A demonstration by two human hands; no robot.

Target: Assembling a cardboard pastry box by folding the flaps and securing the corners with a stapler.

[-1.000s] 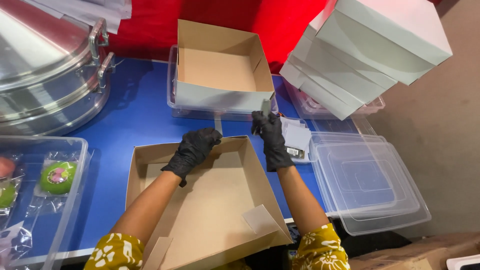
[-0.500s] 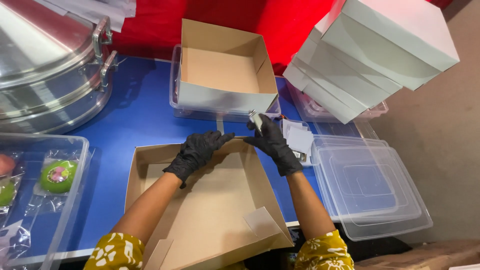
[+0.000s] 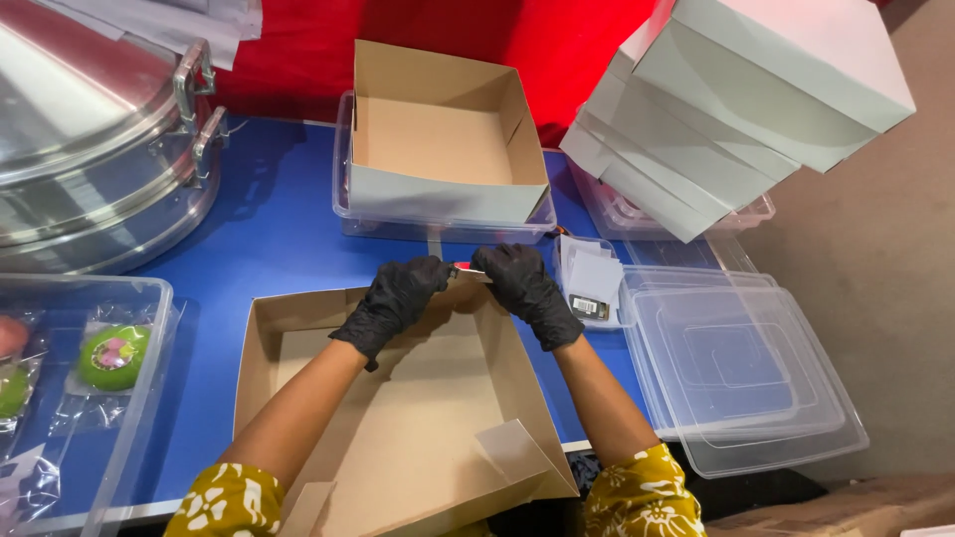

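Observation:
A brown cardboard box, partly folded, lies open on the blue table in front of me. Both hands wear black gloves. My left hand pinches the box's far wall near its right corner. My right hand holds a small tool with a red and silver end against that same corner, touching the left hand's fingertips. A loose flap stands up at the box's near right corner.
A second folded box sits in a clear tub behind. White boxes lean stacked at right, above clear plastic lids. A large metal steamer fills the left; a clear tub holds wrapped green and pink items.
My right hand came down from above the far wall and moved left to the box's corner, meeting my left hand, which shifted right along the wall.

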